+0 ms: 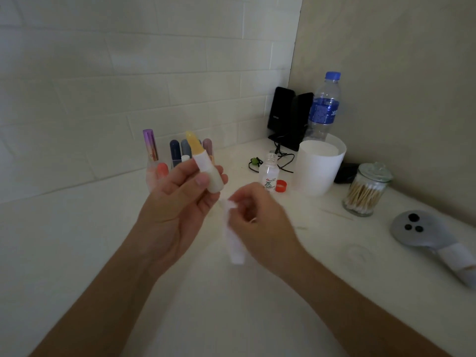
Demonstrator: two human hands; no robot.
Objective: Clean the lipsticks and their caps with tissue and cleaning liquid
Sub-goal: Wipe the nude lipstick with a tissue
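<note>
Above the white counter: both hands are raised in mid-frame, apart from each other.
Lipstick: uncapped, long axis near upright and leaning slightly left; yellow tip points up and away, white base points down toward the palm.
Left hand: fingers curled round the lipstick's lower barrel, thumb pressed across its front; the yellow tip stands clear above the fingers.
Right hand: fingertips drawn together, pinching the top of a folded white tissue; the tissue hangs down below the fingers, just beside the left hand and not touching the lipstick.
Cleaning liquid bottle: small, clear, upright on the counter behind the right hand, neck open; its red cap lies just beside it.
Other lipsticks: standing upright in a clear holder behind the left hand.
Cotton swab jar: lidded, at the right.
</note>
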